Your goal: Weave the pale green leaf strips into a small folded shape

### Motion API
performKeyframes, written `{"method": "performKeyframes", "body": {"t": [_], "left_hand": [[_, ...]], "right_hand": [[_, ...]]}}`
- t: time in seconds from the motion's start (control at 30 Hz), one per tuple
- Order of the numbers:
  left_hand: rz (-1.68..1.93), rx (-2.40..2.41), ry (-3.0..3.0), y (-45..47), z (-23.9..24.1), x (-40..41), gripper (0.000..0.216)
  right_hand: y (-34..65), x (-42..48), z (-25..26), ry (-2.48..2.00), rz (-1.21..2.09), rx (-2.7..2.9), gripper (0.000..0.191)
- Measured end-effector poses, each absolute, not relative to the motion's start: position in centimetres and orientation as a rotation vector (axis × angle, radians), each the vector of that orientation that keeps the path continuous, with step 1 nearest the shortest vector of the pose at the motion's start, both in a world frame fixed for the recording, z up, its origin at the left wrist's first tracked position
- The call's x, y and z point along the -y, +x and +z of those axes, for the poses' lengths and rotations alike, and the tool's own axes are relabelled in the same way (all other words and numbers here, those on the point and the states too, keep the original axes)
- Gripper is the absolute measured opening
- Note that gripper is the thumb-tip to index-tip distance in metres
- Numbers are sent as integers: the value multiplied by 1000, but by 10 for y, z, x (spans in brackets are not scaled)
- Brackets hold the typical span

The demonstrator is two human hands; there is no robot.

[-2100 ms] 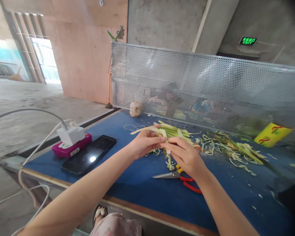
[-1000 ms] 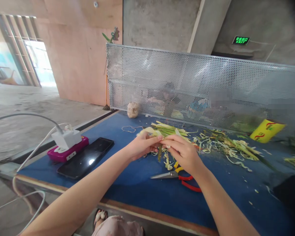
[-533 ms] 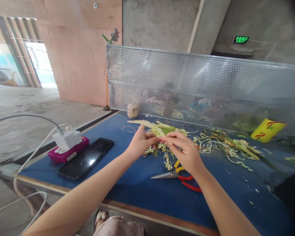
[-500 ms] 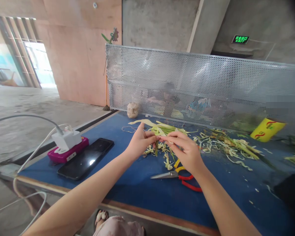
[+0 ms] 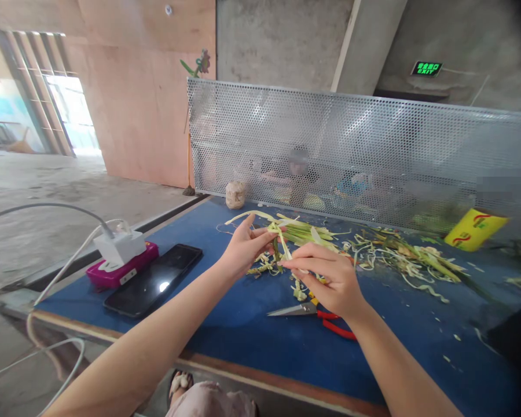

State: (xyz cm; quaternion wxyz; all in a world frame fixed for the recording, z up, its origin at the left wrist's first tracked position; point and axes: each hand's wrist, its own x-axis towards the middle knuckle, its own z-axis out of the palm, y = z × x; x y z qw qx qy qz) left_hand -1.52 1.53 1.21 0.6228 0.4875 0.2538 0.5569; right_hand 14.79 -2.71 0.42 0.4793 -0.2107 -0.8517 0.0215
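Note:
My left hand (image 5: pixel 247 246) is closed, its thumb and fingers pinching a pale green plant strip (image 5: pixel 285 245). My right hand (image 5: pixel 327 277) grips the other end, so the strip slants between the two sets of fingertips. A longer flat pale strip (image 5: pixel 256 214) extends leftward behind my left thumb. Just beyond the hands lies a bundle of green stalks (image 5: pixel 308 231). Under my right hand are scissors (image 5: pixel 296 310) with red and yellow handles, partly covered by that hand. Small curled plant scraps (image 5: pixel 298 291) lie on the table below the fingers.
On the blue table (image 5: pixel 238 353), a black phone (image 5: pixel 154 281) lies beside a pink power strip (image 5: pixel 121 267) with a white charger. A perforated metal screen (image 5: pixel 351 145) borders the back. A whitish lump (image 5: pixel 235 195), stripped plant waste (image 5: pixel 417 255) and a yellow packet (image 5: pixel 476 230) are near it.
My right hand has drawn away from my left, slightly right and toward me, and the strip now stretches visibly between them. My left hand has barely moved.

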Motion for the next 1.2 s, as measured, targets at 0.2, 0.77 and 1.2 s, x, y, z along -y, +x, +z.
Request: {"method": "performKeyframes", "body": {"t": [0.2,0.77,1.2], "left_hand": [[1265,-362,1134,-16,16,-10,78],[1118,-617,1456,-10,-2,-10,79],[1082,-539,1547,-6,-7,-10,82]], "right_hand": [[145,20,-2,-574,-35,2188,25],[145,13,-4,-883,23,2018,21],[156,12,-1,-1058,-365,2065,14]]}}
